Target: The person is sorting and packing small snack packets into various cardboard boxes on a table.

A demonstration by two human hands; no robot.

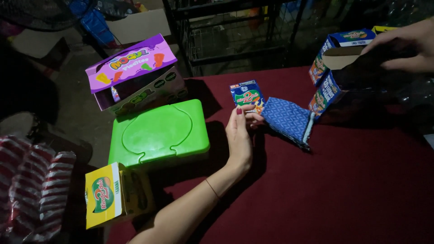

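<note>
Fingers (246,118) of the left hand (239,138) pinch a small blue printed sachet (247,96), just right of the green plastic lidded box (158,133). Right hand (407,45) curls, seemingly gripping, on dark wrapping (375,72). Better pinch the sachet's edge, kept flat over the bench (339,190).

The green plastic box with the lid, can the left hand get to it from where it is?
Probably yes. The left hand holds a small packet just right of the green box, with only bare red tablecloth between them. Its fingers are full, though.
</note>
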